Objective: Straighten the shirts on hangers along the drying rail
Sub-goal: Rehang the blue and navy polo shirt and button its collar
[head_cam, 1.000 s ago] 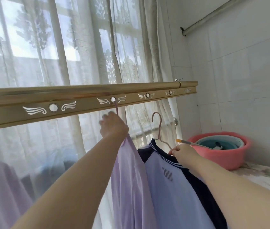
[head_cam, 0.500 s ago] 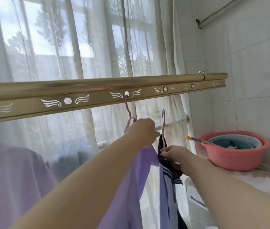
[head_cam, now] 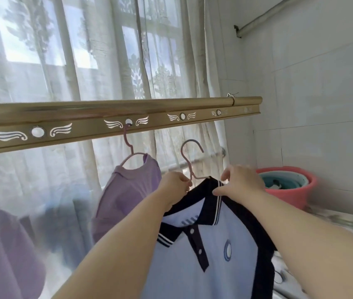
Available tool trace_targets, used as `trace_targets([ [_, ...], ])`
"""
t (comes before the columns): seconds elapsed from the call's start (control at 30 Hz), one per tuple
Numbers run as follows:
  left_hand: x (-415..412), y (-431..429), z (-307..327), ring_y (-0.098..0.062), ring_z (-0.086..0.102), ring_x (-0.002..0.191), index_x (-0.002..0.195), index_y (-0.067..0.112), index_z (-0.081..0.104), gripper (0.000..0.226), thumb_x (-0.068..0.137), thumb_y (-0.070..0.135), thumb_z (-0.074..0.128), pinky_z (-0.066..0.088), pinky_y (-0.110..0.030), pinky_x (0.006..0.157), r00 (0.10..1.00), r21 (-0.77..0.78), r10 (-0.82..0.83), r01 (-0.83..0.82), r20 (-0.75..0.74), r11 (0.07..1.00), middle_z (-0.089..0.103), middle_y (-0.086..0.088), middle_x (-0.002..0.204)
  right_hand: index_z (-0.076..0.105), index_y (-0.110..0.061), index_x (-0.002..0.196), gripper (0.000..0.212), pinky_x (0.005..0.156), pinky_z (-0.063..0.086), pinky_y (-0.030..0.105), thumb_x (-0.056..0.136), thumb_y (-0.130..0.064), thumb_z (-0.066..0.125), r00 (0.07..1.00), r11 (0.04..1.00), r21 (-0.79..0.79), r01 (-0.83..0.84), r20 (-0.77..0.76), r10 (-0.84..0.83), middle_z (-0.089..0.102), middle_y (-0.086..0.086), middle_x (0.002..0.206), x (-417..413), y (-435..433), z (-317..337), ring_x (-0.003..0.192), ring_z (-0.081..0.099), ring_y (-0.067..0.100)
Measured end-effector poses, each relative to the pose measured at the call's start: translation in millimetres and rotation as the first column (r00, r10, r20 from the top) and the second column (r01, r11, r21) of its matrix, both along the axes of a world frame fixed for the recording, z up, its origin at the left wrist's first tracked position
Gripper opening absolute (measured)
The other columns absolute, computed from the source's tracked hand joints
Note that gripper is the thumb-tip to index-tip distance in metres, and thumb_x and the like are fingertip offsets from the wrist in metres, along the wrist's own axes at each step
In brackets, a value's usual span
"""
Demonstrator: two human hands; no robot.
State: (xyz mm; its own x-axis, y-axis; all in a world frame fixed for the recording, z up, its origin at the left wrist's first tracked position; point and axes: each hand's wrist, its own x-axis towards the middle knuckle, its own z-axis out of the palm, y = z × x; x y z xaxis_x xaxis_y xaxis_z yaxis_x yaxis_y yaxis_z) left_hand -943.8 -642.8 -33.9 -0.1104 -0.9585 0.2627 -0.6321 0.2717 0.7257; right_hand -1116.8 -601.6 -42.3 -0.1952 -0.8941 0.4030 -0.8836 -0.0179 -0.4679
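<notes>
A gold drying rail [head_cam: 80,124] with round holes and wing marks crosses the view. A lilac shirt [head_cam: 123,195] hangs from one hole on a pink hanger [head_cam: 128,145]. A pale blue polo shirt with navy collar and sleeves [head_cam: 210,251] sits on a second pink hanger [head_cam: 187,156], whose hook is off the rail, below it. My left hand [head_cam: 174,185] grips this hanger at its neck. My right hand [head_cam: 240,182] pinches the polo's navy shoulder.
Another lilac garment [head_cam: 0,251] hangs at the lower left. Lace curtains [head_cam: 98,61] cover the window behind the rail. A pink basin [head_cam: 290,190] with a teal one inside stands on a ledge by the tiled wall [head_cam: 322,104] at right.
My left hand has left the lilac shirt's hanger and taken the polo's hanger. The polo has turned from edge-on to face me, and my right hand moved to its shoulder.
</notes>
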Motion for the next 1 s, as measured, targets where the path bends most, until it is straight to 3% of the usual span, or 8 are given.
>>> trace_targets([
  [0.17, -11.3, 0.4, -1.7, -0.008, 0.054, 0.067, 0.093, 0.007, 0.064, 0.015, 0.097, 0.007, 0.049, 0.046, -0.011, 0.068, 0.976, -0.030, -0.197, 0.195, -0.091, 0.980, 0.059, 0.002, 0.077, 0.047, -0.028, 0.131, 0.076, 0.093, 0.048, 0.041, 0.069, -0.066, 0.066, 0.991, 0.990, 0.069, -0.121, -0.049, 0.124, 0.057, -0.004, 0.127, -38.8, 2.7, -5.3, 0.114, 0.056, 0.020],
  [0.37, -44.5, -3.4, -9.8, -0.011, 0.060, 0.072, 0.087, 0.014, 0.070, 0.008, 0.090, 0.014, 0.063, 0.051, -0.029, 0.083, 0.946, -0.016, -0.305, 0.305, -0.107, 0.952, 0.067, -0.001, 0.080, 0.051, -0.020, 0.064, 0.041, 0.053, 0.035, 0.029, 0.090, -0.051, 0.048, 0.993, 0.994, -0.014, -0.112, -0.037, 0.111, 0.053, -0.005, 0.061, -47.6, 8.8, -8.0, 0.060, 0.053, 0.016],
  [0.5, -35.6, -15.9, -17.5, -0.013, 0.059, 0.080, 0.098, 0.014, 0.069, 0.029, 0.087, 0.040, 0.064, 0.045, -0.024, 0.075, 0.954, 0.064, -0.137, 0.125, 0.267, 0.990, 0.062, 0.001, 0.090, 0.061, -0.021, 0.074, 0.037, 0.055, 0.042, 0.028, 0.092, -0.049, 0.044, 0.994, 0.994, -0.018, 0.105, -0.035, -0.105, 0.063, -0.001, 0.072, -72.6, 9.4, -9.2, 0.070, 0.061, 0.021],
  [0.6, -19.6, -13.9, -24.0, -0.022, 0.060, 0.096, 0.126, 0.000, 0.050, 0.058, 0.093, 0.048, 0.050, 0.042, -0.025, 0.076, 0.755, 0.165, 0.008, -0.153, 0.656, 0.974, 0.059, -0.009, 0.110, 0.063, -0.019, 0.083, 0.033, 0.058, 0.042, 0.027, 0.092, -0.046, 0.047, 0.949, 0.949, 0.000, 0.316, 0.016, -0.316, 0.062, 0.002, 0.078, -89.6, 4.4, -5.6, 0.076, 0.062, 0.026],
  [0.7, -18.1, -8.5, -26.1, -0.024, 0.057, 0.113, 0.134, -0.002, 0.041, 0.058, 0.097, 0.041, 0.048, 0.042, -0.029, 0.086, 0.696, 0.179, 0.021, -0.214, 0.718, 0.960, 0.056, -0.010, 0.126, 0.066, -0.013, 0.097, 0.022, 0.054, 0.034, 0.026, 0.091, -0.029, 0.053, 0.924, 0.940, 0.178, 0.292, 0.202, -0.325, 0.064, 0.009, 0.087, -84.6, -3.6, -4.8, 0.076, 0.060, 0.026],
  [0.83, -26.1, 1.2, -11.3, -0.021, 0.057, 0.113, 0.121, 0.018, 0.061, 0.030, 0.092, 0.018, 0.053, 0.045, -0.030, 0.084, 0.905, -0.232, 0.192, -0.107, 0.380, 0.967, 0.060, -0.001, 0.129, 0.067, -0.010, 0.109, 0.026, 0.061, 0.039, 0.028, 0.090, -0.005, 0.050, 0.875, 0.988, 0.147, 0.054, 0.469, -0.118, 0.064, 0.013, 0.095, -55.0, -13.6, -13.6, 0.080, 0.053, 0.028],
  [0.9, -24.4, 11.6, 8.1, -0.020, 0.044, 0.127, 0.121, 0.026, 0.059, 0.041, 0.086, 0.007, 0.049, 0.037, -0.036, 0.097, 0.851, -0.612, 0.422, -0.159, 0.314, 0.775, 0.052, 0.006, 0.137, 0.066, -0.011, 0.112, 0.031, 0.059, 0.038, 0.026, 0.090, 0.001, 0.047, 0.853, 0.992, 0.120, -0.022, 0.520, -0.044, 0.059, 0.010, 0.094, -42.4, -13.4, -15.1, 0.079, 0.051, 0.024],
  [1.0, -14.2, 18.0, 36.9, -0.028, 0.015, 0.145, 0.133, 0.019, 0.046, 0.051, 0.084, 0.009, 0.053, 0.017, -0.046, 0.113, 0.720, -0.622, 0.609, -0.317, 0.334, 0.716, 0.024, -0.003, 0.156, 0.063, -0.009, 0.119, 0.037, 0.062, 0.040, 0.025, 0.090, 0.004, 0.045, 0.795, 0.994, 0.072, -0.081, 0.606, 0.021, 0.055, 0.010, 0.100, -30.2, -12.4, -12.5, 0.079, 0.051, 0.022],
])
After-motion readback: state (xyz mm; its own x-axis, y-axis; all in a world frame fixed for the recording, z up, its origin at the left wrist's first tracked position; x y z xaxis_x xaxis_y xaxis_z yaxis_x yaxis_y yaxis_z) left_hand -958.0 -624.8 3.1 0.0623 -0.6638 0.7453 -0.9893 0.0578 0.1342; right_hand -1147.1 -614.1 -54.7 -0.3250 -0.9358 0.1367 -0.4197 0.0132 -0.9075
